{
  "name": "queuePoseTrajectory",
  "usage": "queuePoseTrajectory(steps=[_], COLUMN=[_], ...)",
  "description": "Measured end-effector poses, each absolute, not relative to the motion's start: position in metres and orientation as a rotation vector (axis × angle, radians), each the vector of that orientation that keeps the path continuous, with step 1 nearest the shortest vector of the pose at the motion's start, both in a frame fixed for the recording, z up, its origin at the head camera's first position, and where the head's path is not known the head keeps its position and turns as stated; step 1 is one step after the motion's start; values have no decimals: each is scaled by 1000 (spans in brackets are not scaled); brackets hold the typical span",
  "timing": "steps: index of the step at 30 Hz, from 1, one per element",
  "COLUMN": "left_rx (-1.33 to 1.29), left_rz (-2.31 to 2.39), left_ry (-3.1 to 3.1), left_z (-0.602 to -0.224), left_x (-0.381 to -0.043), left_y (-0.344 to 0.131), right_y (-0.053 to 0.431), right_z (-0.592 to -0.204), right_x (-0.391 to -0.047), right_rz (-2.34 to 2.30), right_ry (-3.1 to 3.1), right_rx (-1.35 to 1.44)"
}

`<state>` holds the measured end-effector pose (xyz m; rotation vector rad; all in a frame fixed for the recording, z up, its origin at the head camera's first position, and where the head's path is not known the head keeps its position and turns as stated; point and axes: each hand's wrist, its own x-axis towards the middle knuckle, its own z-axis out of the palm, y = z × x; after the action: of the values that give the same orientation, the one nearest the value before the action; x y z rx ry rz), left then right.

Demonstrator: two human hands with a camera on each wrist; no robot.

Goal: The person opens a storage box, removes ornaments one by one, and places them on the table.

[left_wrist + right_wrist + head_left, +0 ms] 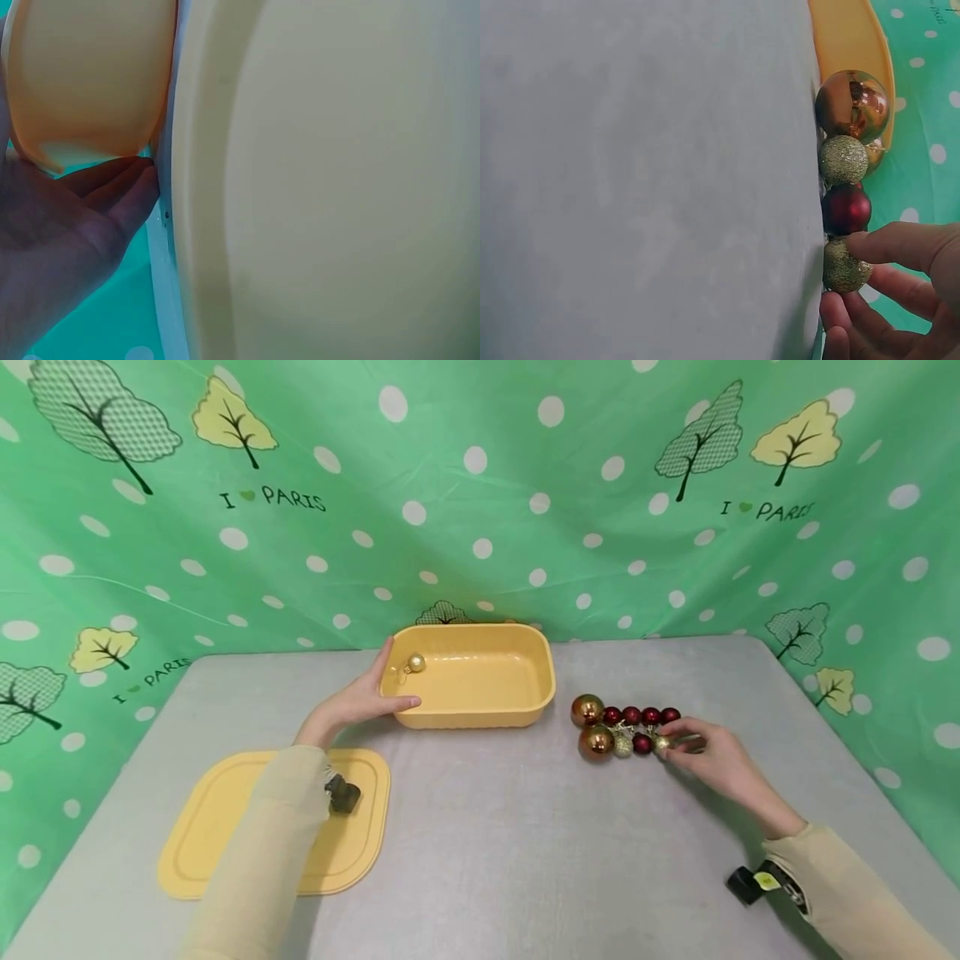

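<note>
My left hand [358,700] holds the left end of a yellow plastic box [480,718], thumb at the front rim and fingers along the outer end wall. In the left wrist view those fingers [135,187] lie against the box's end. Inside the box, at its left, lies a small shiny gold bauble [417,662]. My right hand [712,756] pinches a gold glitter bauble [845,266] at the right end of the front row. Beside it sit a dark red bauble [847,208], another gold glitter bauble [844,160] and a large copper bauble [853,106].
Behind the front row stands a second row, with a large copper bauble [587,710] and several dark red baubles [632,717]. A yellow lid [217,827] lies flat at the left, partly under my left forearm. A green printed curtain [480,527] hangs behind the grey table [510,843].
</note>
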<state>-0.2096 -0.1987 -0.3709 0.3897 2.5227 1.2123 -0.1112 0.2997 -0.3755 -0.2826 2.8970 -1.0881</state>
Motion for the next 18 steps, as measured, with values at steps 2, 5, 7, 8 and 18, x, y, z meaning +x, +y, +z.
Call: queuePoseTrajectory(steps=[2, 5, 7, 8, 18], left_rx=[391, 388, 387, 388, 379], left_rz=[1222, 1229, 1231, 1230, 1235], left_ry=[2520, 2514, 2512, 2511, 2508], left_z=[-371, -371, -371, -371, -370], left_x=[-209, -209, -209, -209, -209], left_y=[-199, -199, -199, -199, -198], right_y=[299, 300, 301, 301, 293], right_z=[-375, -374, -372, -371, -353], right_x=[-112, -112, -113, -113, -117], right_rz=[-1103, -1125, -1138, -1143, -1173], right_ry=[2881, 2861, 2852, 2850, 2880], right_rx=[-290, -291, -285, -277, -261])
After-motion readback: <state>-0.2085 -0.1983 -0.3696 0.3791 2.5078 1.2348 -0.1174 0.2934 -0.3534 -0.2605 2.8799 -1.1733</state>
